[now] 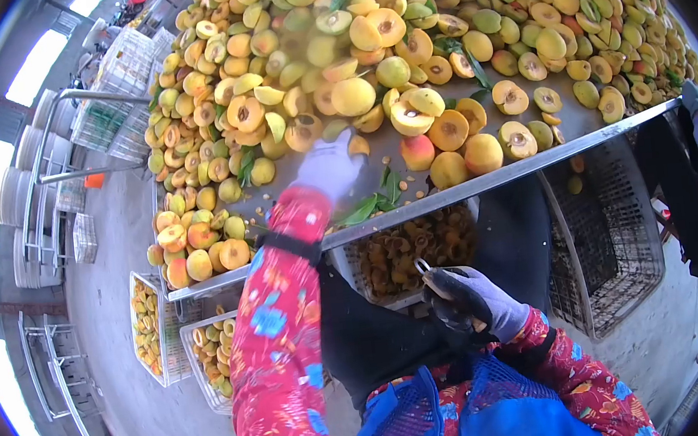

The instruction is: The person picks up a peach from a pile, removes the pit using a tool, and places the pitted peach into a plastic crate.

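Note:
My left hand (329, 168), in a pale glove, reaches over the metal table (384, 149) at the near edge of a heap of halved peaches (352, 97). Motion smears its fingers, and a small orange piece of peach (358, 145) shows beside them. My right hand (481, 299), in a pale glove with a dark palm, is closed around a pitting tool (423, 266) in front of my lap. A bright metal loop forms the tool's tip; most of the handle is hidden in the glove. Green leaves (377, 202) lie on the table near my left hand.
Below the table edge (480, 182), a crate (351, 261) holds brown-orange scraps. Crates of peach pieces (147, 321) (211, 357) stand at lower left. A large dark-lined crate (611, 235) is at right. Stacked crates (114, 93) and metal rails (63, 388) are farther left.

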`<move>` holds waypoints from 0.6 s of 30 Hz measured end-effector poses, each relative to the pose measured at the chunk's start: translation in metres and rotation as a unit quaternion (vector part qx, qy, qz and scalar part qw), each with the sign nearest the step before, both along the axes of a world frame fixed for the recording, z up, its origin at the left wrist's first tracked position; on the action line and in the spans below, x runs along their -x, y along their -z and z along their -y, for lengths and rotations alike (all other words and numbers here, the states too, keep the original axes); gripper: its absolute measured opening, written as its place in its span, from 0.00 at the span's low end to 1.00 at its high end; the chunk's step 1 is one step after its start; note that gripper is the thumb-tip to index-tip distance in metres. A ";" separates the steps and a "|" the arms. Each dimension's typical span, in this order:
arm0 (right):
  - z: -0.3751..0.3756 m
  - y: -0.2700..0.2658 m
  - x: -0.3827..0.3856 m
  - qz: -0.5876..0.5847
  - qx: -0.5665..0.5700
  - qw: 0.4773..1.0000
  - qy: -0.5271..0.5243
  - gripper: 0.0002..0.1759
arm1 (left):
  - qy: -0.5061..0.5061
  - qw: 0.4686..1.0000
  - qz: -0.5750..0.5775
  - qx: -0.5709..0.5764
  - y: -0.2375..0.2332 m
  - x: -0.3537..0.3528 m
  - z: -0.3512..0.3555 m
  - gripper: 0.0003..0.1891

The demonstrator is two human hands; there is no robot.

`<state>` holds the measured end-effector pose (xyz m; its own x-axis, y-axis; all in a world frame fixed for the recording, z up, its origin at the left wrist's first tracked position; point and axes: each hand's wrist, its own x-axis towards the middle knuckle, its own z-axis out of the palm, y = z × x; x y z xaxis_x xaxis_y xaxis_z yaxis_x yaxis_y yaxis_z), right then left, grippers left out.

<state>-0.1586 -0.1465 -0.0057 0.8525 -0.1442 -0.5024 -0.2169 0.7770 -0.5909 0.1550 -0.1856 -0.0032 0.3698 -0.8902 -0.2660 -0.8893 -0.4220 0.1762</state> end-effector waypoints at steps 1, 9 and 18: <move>0.001 -0.004 0.002 -0.007 0.005 1.000 0.003 0.24 | 0.029 0.999 0.017 -0.025 0.021 -0.009 0.012 0.42; 0.005 -0.018 0.007 -0.016 0.200 0.979 0.043 0.19 | -0.133 0.886 -0.440 0.063 -0.044 0.043 -0.062 0.32; -0.024 -0.047 -0.003 0.007 0.638 0.770 -0.001 0.14 | -0.168 0.541 -0.767 0.302 -0.028 0.136 -0.159 0.24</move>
<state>-0.1554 -0.1223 0.0410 0.8572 -0.5119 0.0568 -0.2035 -0.4379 -0.8757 0.0192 -0.0264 0.0246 0.2941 -0.9372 -0.1875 0.6063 0.0312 0.7947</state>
